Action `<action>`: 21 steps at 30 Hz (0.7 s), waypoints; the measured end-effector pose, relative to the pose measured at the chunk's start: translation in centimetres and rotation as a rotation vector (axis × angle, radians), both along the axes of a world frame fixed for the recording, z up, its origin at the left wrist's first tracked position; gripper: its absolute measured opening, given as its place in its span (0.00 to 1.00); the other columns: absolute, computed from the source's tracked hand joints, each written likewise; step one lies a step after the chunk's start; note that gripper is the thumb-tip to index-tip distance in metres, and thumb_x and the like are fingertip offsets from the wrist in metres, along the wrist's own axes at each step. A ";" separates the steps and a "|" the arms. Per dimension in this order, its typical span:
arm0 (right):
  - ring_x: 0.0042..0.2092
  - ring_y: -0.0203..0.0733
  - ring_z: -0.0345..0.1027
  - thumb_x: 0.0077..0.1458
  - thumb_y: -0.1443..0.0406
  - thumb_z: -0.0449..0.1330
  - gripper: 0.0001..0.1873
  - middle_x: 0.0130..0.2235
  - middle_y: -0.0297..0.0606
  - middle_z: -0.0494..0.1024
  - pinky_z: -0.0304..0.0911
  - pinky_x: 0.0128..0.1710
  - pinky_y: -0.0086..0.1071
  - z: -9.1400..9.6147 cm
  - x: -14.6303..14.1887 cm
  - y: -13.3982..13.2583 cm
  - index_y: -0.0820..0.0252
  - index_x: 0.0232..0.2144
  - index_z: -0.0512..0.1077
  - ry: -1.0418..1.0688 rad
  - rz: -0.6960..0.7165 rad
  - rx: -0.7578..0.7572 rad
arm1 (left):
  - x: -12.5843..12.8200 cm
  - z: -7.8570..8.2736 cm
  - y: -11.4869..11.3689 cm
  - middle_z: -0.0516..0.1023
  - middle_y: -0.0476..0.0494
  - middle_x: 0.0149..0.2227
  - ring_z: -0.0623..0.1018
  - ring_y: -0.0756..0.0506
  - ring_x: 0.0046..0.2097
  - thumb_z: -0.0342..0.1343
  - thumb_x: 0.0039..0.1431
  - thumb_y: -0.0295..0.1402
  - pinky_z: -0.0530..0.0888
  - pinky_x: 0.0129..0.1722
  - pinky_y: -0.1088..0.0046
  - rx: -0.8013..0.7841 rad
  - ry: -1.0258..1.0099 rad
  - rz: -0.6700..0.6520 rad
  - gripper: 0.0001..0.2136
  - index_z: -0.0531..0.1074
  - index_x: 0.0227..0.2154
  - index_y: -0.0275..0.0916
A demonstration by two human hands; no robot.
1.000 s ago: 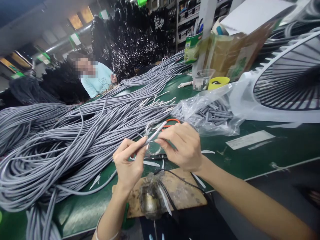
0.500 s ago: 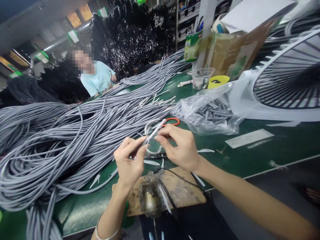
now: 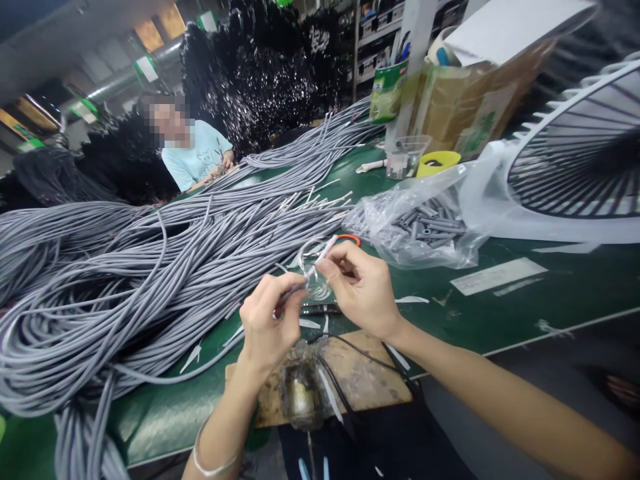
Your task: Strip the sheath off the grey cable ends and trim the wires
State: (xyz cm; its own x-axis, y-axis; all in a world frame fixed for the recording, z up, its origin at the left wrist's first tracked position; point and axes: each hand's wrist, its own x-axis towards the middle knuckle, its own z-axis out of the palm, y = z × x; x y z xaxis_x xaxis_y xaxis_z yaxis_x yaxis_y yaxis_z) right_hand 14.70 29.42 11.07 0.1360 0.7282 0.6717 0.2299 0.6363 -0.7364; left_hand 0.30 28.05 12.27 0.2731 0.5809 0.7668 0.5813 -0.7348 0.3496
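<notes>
Two hands work on one grey cable (image 3: 294,288) above the near middle of the green table (image 3: 400,283). The left hand (image 3: 267,320) is clamped on the cable; the right hand (image 3: 365,287) has thumb and finger pinched on its one white end (image 3: 329,247), which points far and right. One orange loop (image 3: 350,238) shows just beyond the right hand; some pale loops nearby are too blurred to count.

To the left lie grey cables (image 3: 200,280) in a heap, too many to count. To the right are one bag (image 3: 370,230) of many short tubes (image 3: 435,227), one fan (image 3: 580,153) and one white strip (image 3: 500,277). Farther off stand one yellow tub (image 3: 439,165), one clear cup (image 3: 400,160) and one green can (image 3: 387,93) of pens. At the near edge, one board (image 3: 373,373) carries one metal pot (image 3: 301,397). One co-worker (image 3: 197,157) sits at the far left.

Since half a second ago the left hand has shifted right, its fingertips now closer to the right hand's. The co-worker's hand has dropped slightly. The bag, tub and cup stay put.
</notes>
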 end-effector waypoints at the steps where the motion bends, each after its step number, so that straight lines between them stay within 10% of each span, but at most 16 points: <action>1: 0.19 0.26 0.52 0.57 0.64 0.54 0.11 0.19 0.26 0.62 0.47 0.17 0.22 0.0 0.1 0.1 0.60 0.23 0.61 0.013 0.006 -0.014 | -0.1 0.0 0.1 0.69 0.51 0.27 0.67 0.55 0.24 0.52 0.55 0.20 0.66 0.24 0.82 0.040 0.063 -0.018 0.09 0.71 0.36 0.39; 17: 0.17 0.25 0.42 0.38 0.43 0.63 0.28 0.16 0.23 0.53 0.41 0.14 0.22 0.6 1.7 2.6 0.60 0.17 0.59 0.581 0.237 -0.483 | -0.2 0.3 0.3 0.59 0.49 0.26 0.59 0.54 0.23 0.44 0.58 0.19 0.56 0.20 0.79 0.137 0.473 -0.195 0.16 0.67 0.18 0.36; 21: 0.15 0.23 0.35 0.40 0.47 0.65 0.28 0.16 0.19 0.47 0.34 0.12 0.20 1.4 3.6 3.9 0.59 0.19 0.55 0.850 0.194 -0.521 | -0.1 -0.2 0.2 0.61 0.50 0.26 0.68 0.56 0.22 0.47 0.58 0.23 0.62 0.20 0.81 -0.128 0.070 -0.366 0.15 0.63 0.15 0.35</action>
